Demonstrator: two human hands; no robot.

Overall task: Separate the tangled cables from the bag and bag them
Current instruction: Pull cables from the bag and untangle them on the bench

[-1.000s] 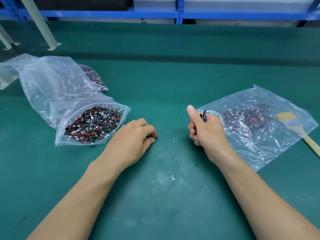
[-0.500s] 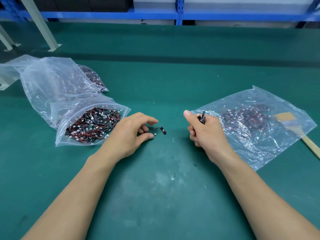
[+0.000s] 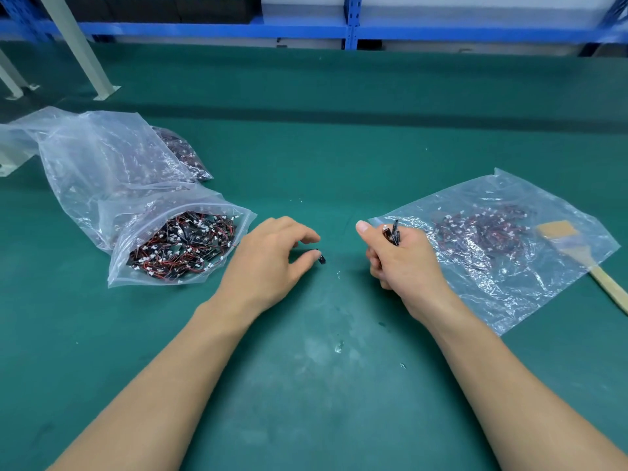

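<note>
1. Green mat [image 3: 306,396]: matte, with scuffed pale patches and a few tiny clear scraps. Both bare forearms come in over it from the near edge, with open mat between them.
2. Left hand [image 3: 268,263]: palm down, fingers loosely arched. Thumb tip touches a small black cable piece [image 3: 321,259] lying on the mat; forefinger lifted off it, narrow gap, no grip visible.
3. Right hand [image 3: 404,266]: fist curled round a cable bundle [image 3: 392,232], thumb straight up, dark stiff ends poking out the top. Knuckles sit at the near-left corner of the flat bag [image 3: 509,294].
4. Open bag [image 3: 136,266], left, just beside the left hand: clear zip type, mouth facing the hands. It is stuffed with tangled cables [image 3: 183,246], thin red and black wire with white plugs.
5. The flat bag, right: thin crinkled clear film with a sparse layer of sorted cables [image 3: 482,229] inside. A wooden brush [image 3: 608,287] lies at its right edge, handle out toward the table edge; over or under the film, can't tell.
6. Large crumpled bag [image 3: 98,158] behind the open bag, puffy and glossy. A small filled bag [image 3: 185,154] pokes out behind it.
7. Far: wide bare mat, a dark band across it, a grey metal leg [image 3: 78,52] at left, and blue shelving [image 3: 350,28] along the back.
</note>
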